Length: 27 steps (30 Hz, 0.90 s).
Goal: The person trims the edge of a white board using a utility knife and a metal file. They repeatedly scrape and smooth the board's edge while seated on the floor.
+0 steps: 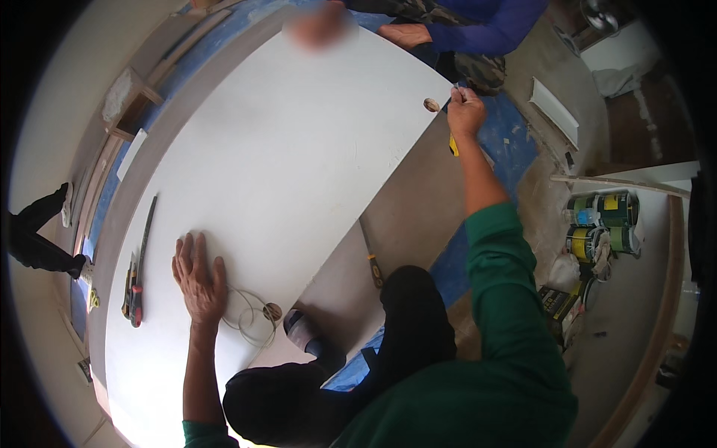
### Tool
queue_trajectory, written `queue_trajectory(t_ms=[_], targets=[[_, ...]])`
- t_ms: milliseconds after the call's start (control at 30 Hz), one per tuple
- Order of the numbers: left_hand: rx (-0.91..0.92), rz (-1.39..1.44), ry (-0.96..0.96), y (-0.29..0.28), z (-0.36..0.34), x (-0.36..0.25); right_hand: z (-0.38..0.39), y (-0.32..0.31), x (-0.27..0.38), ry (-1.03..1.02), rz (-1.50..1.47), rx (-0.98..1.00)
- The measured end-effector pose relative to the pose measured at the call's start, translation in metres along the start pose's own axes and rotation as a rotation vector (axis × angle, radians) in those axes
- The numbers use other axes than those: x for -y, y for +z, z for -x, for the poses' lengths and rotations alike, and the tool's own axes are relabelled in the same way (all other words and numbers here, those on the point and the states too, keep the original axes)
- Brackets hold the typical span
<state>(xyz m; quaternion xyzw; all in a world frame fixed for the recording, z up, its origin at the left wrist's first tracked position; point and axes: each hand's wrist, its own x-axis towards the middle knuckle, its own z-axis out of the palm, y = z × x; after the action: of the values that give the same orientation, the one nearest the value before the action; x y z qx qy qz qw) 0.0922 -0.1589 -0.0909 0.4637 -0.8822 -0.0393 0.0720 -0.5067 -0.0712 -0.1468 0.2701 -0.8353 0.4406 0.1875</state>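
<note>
My left hand lies with fingers apart on a large white board, beside a loop of thin pale cord and a round hole at its edge. My right hand is closed at the board's right corner, pinching something small I cannot make out, near a second hole. A yellow object shows partly behind my right wrist. A long dark blade-like tool and red-and-black handled tools lie on the board's left. A yellow-and-black handled tool lies below the board's edge.
A co-worker's hand and purple sleeve are at the far end. Another person's dark-trousered legs show at left. Green cans stand at right near blue floor sheeting. A wooden frame is at upper left.
</note>
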Motion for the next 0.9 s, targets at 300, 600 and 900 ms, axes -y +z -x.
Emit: queue_trajectory(t_ms=[300,600,900], targets=[[-0.045,0.038,0.013,0.002,-0.003,-0.002,0.142,-0.06,0.098,-0.154,-0.14,0.176],[-0.011,0.023,-0.039,0.0,-0.003,0.0,0.138,-0.056,0.094,-0.079,-0.264,0.168],[0.012,0.045,-0.012,-0.001,-0.004,-0.004,-0.029,-0.004,-0.024,-0.007,-0.018,0.019]])
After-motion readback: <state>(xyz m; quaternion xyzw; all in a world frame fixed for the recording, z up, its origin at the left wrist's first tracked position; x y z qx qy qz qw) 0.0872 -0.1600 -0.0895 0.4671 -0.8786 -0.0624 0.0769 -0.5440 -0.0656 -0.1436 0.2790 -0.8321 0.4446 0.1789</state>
